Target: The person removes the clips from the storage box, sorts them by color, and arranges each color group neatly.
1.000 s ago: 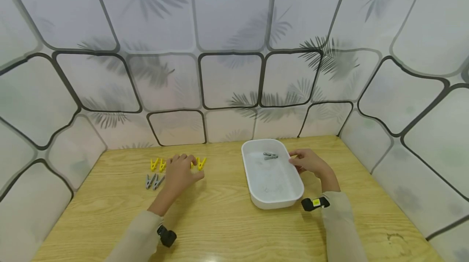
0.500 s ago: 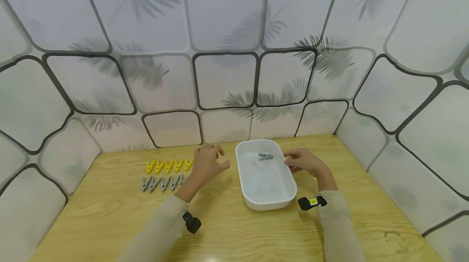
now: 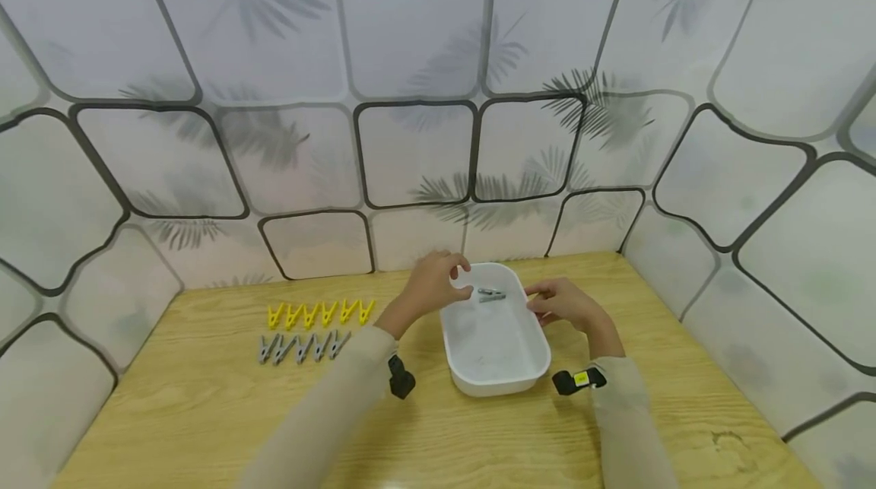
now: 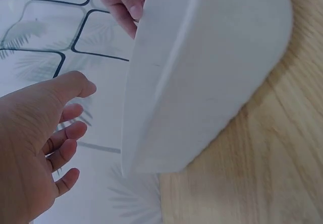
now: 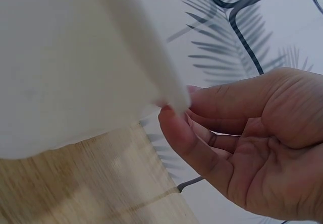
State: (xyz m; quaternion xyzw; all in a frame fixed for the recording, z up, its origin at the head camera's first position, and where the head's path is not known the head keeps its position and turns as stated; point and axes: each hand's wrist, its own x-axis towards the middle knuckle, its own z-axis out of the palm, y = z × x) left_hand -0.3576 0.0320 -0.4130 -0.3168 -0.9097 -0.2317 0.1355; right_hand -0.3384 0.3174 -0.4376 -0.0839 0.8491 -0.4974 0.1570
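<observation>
My left hand [image 3: 438, 281] hovers at the far left rim of a white plastic basin [image 3: 479, 382]. In the left wrist view its thumb and fingers [image 4: 75, 129] are loosely bent and apart, with nothing between them. On the basin's right side, my right hand [image 3: 564, 303] pinches the rim between thumb and fingers, as the right wrist view shows [image 5: 174, 128]. A grey clothespin [image 3: 491, 296] lies inside the basin near its far end. To the left, a row of several yellow clothespins [image 3: 328, 312] lies behind a row of several grey clothespins [image 3: 301, 350].
Everything lies on a wood-grain table [image 3: 438, 443]. A patterned sheet [image 3: 417, 154] rises as a wall behind the table and along both sides. Each sleeve carries a small black wrist camera [image 3: 401, 379].
From over the clothespin rows, my left hand has moved right to the basin's rim, uncovering both rows. My right hand stays at the basin's right rim. The head view has shifted slightly.
</observation>
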